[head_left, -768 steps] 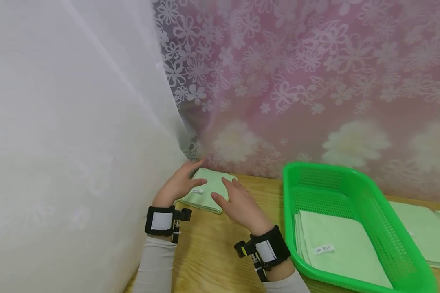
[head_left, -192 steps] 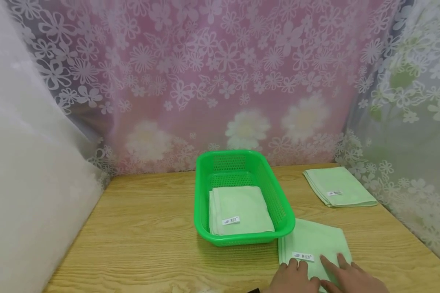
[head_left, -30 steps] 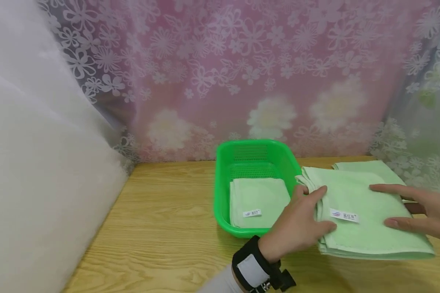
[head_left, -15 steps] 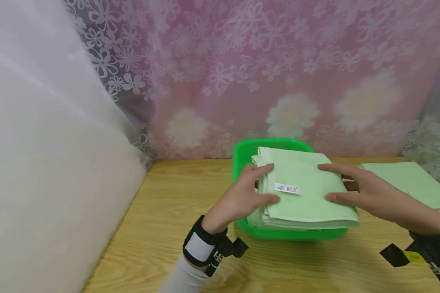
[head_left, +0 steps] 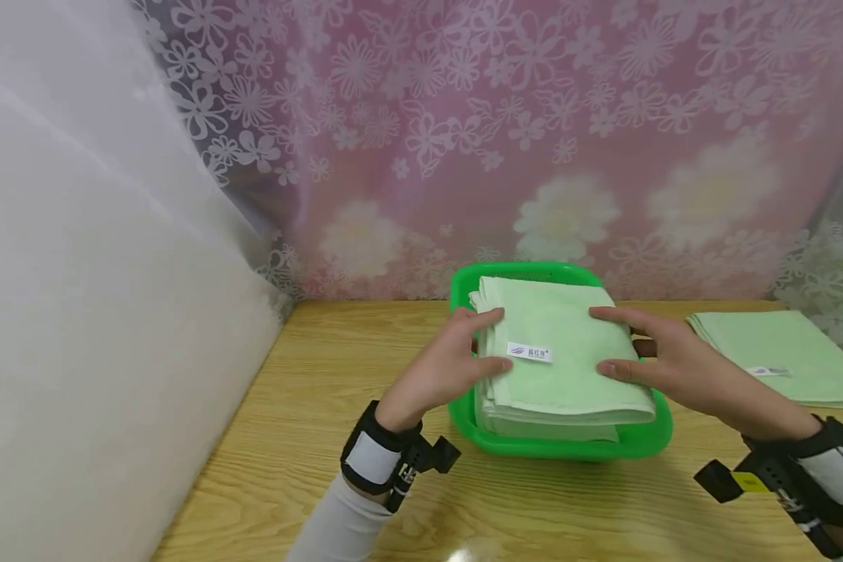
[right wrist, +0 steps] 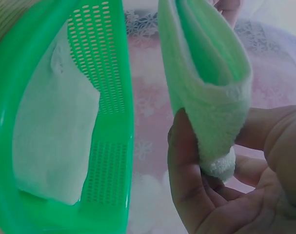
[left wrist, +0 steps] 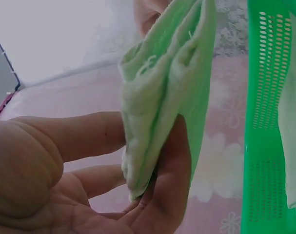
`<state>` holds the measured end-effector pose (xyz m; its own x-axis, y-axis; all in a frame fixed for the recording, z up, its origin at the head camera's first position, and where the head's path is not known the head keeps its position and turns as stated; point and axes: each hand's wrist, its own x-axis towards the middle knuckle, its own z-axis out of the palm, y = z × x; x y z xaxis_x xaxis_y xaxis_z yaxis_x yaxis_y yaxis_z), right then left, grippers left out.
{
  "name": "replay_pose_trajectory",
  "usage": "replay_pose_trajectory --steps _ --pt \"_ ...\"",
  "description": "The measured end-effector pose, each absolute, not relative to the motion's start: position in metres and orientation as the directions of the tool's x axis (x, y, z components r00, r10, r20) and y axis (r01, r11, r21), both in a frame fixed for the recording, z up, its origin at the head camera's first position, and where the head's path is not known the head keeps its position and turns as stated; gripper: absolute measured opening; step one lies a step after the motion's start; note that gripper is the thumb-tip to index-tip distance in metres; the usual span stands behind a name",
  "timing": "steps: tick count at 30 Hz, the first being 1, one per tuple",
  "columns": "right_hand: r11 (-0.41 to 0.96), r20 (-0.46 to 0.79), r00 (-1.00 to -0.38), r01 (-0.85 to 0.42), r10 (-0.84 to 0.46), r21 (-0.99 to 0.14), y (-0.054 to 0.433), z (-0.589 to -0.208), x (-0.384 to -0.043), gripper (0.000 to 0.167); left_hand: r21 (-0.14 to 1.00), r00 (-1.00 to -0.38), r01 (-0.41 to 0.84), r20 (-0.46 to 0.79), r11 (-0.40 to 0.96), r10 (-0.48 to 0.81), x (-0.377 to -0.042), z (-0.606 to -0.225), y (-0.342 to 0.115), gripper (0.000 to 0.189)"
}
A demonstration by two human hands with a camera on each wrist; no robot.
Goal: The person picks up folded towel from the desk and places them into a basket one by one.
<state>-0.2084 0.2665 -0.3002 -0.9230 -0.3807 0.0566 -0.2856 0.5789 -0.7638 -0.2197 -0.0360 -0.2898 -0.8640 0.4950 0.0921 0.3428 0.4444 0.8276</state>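
A folded light green towel with a white label hangs over the green plastic basket. My left hand pinches its left edge, thumb on top and fingers underneath. On the opposite edge my right hand pinches it the same way. Both wrist views show the held towel above the basket, apart from it, with its folded layers edge-on. Inside the basket lies another folded green towel, mostly hidden in the head view by the held one.
To the right on the wooden table lies another folded green towel with a label. A pink floral curtain stands behind the table, and a white sheet hangs along the left side.
Both hands have carried the held towel leftward from the right of the basket to above it. Over the last half second it shifted only slightly.
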Motion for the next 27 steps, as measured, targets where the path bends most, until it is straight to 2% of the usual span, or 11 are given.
replay_pose_trajectory --steps 4,15,21,27 --pt "0.595 0.082 -0.917 -0.320 -0.391 -0.738 0.265 -0.310 -0.212 0.077 0.795 -0.862 0.358 0.080 0.490 0.500 -0.224 -0.297 -0.033 0.066" --pt "0.639 0.038 -0.907 -0.324 -0.419 -0.698 0.264 -0.335 -0.218 0.079 0.700 -0.832 0.397 0.002 0.594 0.554 -0.236 -0.317 -0.026 0.065" --pt "0.689 0.029 -0.911 -0.332 -0.412 -0.644 0.262 -0.346 -0.218 0.069 0.627 -0.804 0.453 -0.020 0.634 0.595 -0.240 -0.327 -0.021 0.065" --pt "0.714 0.057 -0.910 -0.361 -0.412 -0.601 0.258 -0.354 -0.220 0.065 0.572 -0.812 0.473 -0.012 0.671 0.583 -0.242 -0.336 -0.017 0.062"
